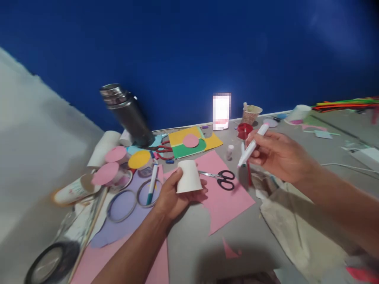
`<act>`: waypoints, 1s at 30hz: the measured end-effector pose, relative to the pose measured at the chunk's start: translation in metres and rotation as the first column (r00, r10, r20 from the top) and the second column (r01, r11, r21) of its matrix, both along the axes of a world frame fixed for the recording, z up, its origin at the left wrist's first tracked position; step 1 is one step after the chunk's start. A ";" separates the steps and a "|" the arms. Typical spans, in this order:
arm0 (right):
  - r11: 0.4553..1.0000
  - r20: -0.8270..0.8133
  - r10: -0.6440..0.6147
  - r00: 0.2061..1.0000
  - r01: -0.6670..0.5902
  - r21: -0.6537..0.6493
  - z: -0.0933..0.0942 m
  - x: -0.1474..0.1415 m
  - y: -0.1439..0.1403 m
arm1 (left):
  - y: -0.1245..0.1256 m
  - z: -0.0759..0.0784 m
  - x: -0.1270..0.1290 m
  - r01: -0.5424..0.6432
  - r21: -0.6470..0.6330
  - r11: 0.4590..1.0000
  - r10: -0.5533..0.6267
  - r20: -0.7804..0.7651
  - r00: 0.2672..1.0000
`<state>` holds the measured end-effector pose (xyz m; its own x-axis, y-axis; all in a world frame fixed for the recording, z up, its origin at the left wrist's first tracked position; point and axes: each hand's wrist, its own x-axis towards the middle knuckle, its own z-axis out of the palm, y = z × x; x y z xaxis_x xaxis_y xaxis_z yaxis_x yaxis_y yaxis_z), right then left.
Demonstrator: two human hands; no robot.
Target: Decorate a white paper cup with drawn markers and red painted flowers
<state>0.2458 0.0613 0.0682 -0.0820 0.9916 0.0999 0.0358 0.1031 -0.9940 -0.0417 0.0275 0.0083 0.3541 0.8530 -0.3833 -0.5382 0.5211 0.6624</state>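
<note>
While the left hand (171, 197) keeps its fingers (199, 194) clamped around an upturned white paper cup (188, 176), the right hand (276, 156) pinches a white marker (252, 146) above a grey tabletop (204, 244) backed by a deep blue wall (189, 47). That marker slants, tip low-left, cap high-right. Below the cup lies pink paper (220, 189); black scissors (223, 179) sit just beside it, a steel flask (127, 114) farther back.

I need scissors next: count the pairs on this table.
2. Black-handled scissors lie on the pink paper right of the left hand; red-handled scissors lie by the metal flask. Clutter may hide more.
</note>
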 end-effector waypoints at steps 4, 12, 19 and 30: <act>0.984 -0.235 0.097 0.967 -0.128 -0.121 -0.015 -0.042 -0.005 | -0.004 -0.011 -0.001 -0.024 0.033 0.999 0.023 0.026 0.999; 0.986 0.001 0.126 0.992 -0.125 0.108 -0.045 -0.051 -0.041 | -0.006 -0.020 0.006 -0.019 0.009 1.000 0.018 0.144 0.989; 0.854 0.357 -0.008 0.934 -0.179 0.488 -0.043 -0.055 -0.059 | -0.007 -0.020 0.008 -0.117 -0.012 0.993 0.117 0.057 0.991; 0.782 0.416 0.011 0.909 -0.267 0.563 -0.032 -0.065 -0.055 | -0.009 -0.027 0.015 -0.134 0.032 0.991 0.135 -0.045 0.990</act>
